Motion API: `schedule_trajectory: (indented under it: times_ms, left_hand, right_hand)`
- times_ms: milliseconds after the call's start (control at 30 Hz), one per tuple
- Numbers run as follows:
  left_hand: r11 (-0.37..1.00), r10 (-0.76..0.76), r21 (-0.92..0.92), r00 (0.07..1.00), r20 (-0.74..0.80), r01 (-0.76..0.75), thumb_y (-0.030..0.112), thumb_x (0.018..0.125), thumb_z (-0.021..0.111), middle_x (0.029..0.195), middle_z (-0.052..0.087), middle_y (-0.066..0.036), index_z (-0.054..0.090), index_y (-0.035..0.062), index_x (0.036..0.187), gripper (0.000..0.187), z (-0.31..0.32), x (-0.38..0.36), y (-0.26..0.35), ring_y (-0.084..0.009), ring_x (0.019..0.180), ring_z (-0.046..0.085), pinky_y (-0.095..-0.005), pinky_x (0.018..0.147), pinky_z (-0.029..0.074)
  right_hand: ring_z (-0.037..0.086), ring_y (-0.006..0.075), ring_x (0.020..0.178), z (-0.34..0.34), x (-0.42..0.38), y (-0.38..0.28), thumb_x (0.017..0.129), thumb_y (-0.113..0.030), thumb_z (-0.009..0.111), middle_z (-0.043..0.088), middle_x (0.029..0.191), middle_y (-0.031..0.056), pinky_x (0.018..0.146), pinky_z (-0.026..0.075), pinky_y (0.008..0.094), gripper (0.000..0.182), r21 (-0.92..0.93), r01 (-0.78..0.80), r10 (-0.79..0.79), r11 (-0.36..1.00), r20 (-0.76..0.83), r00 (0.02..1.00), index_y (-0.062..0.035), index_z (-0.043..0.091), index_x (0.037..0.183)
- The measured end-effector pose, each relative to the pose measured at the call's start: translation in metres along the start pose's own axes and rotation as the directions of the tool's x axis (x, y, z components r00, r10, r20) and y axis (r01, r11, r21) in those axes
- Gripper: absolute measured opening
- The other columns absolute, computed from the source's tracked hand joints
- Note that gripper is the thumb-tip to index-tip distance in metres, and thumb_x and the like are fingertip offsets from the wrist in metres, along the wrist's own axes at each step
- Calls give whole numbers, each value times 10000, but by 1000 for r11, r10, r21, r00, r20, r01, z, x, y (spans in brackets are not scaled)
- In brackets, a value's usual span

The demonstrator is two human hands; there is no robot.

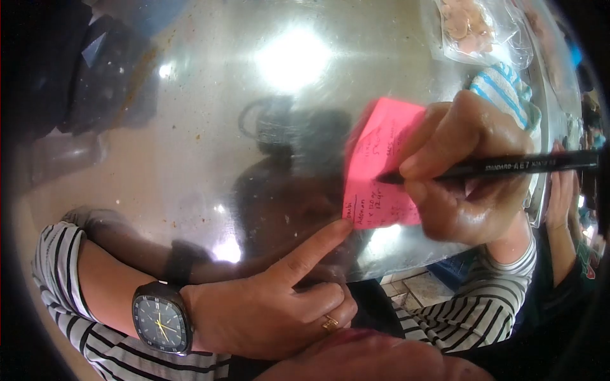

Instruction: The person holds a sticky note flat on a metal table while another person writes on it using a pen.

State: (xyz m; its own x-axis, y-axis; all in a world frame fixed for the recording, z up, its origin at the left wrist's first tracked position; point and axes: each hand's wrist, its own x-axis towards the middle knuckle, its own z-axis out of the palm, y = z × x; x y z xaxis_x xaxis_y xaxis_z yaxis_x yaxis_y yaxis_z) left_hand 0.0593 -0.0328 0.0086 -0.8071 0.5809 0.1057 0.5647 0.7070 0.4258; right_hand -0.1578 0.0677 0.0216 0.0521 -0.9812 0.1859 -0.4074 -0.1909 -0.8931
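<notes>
A pink sticky note (375, 136) with several lines of handwriting lies on a shiny metal table. My right hand (467, 168) grips a black ballpoint pen (521, 164), and the pen's tip meets the middle of the note. The right side of the note is covered by this hand. My left hand (273, 305) reaches in from the lower left, index finger stretched out against the note's lower left corner. Its other fingers curl inward and hold nothing that I can see. A dark watch sits on the left wrist, and a ring on one finger.
The metal table (197, 114) carries glare spots, smudges and reflections. At the upper right are a clear plastic bag (473, 28) with pale brown food in it and a blue-striped cloth (505, 95). Another person's hand and arm (560, 209) show at the far right.
</notes>
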Motion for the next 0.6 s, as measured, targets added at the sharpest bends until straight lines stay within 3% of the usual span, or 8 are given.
schedule_trajectory:
  times_ms: [600]
  left_hand:
    - [998,20,61,1000,2,-20,146,769,553,797,469,63,537,161,770,21,0,2,-2,-36,694,427,-627,1034,280]
  right_hand:
    - [487,99,525,6,-2,2,691,33,632,552,665,105,433,369,210,155,30,9,-8,1000,-49,999,13,509,782]
